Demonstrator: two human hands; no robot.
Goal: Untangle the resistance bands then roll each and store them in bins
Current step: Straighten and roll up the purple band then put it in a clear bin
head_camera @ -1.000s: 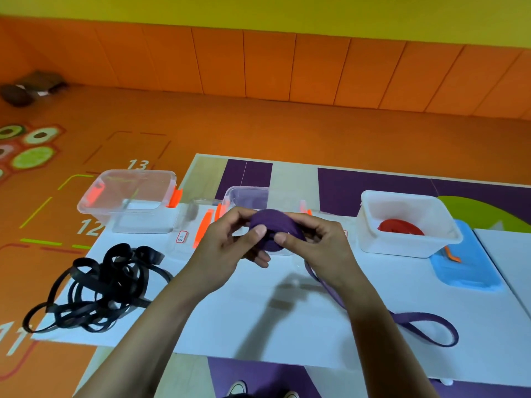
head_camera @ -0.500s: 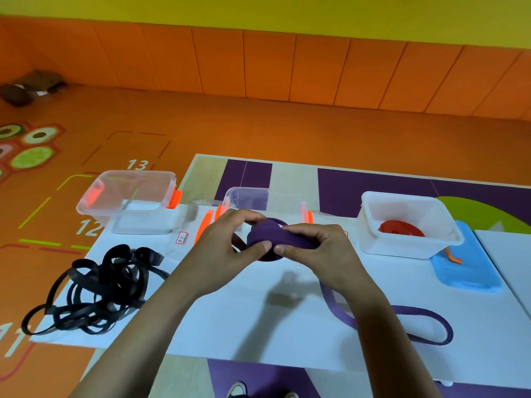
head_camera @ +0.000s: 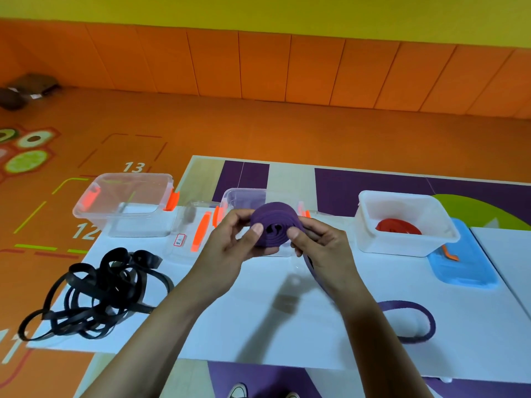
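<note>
You hold the purple band (head_camera: 274, 222) up over the middle of the white sheet (head_camera: 258, 326), with most of it wound into a flat coil. Your left hand (head_camera: 230, 242) grips the coil's left side, thumb pressed on its face. Your right hand (head_camera: 321, 248) pinches the right side, thumb on the face and fingers curled behind. The loose tail (head_camera: 408, 305) drops from under your right hand, runs behind your wrist and lies as a loop on the sheet near its right front edge.

The black bands (head_camera: 100, 291) lie in a tangle at the sheet's front left corner. A clear bin (head_camera: 126, 205) stands at the back left corner. A second clear bin (head_camera: 244, 196) stands at the back edge, partly hidden behind the coil, and a clear lid (head_camera: 198, 225) with orange clips lies between the two. Toward the back right, a white bin (head_camera: 402, 245) holds a coiled red band (head_camera: 398, 226). A blue lid (head_camera: 459, 265) lies just to its right.
</note>
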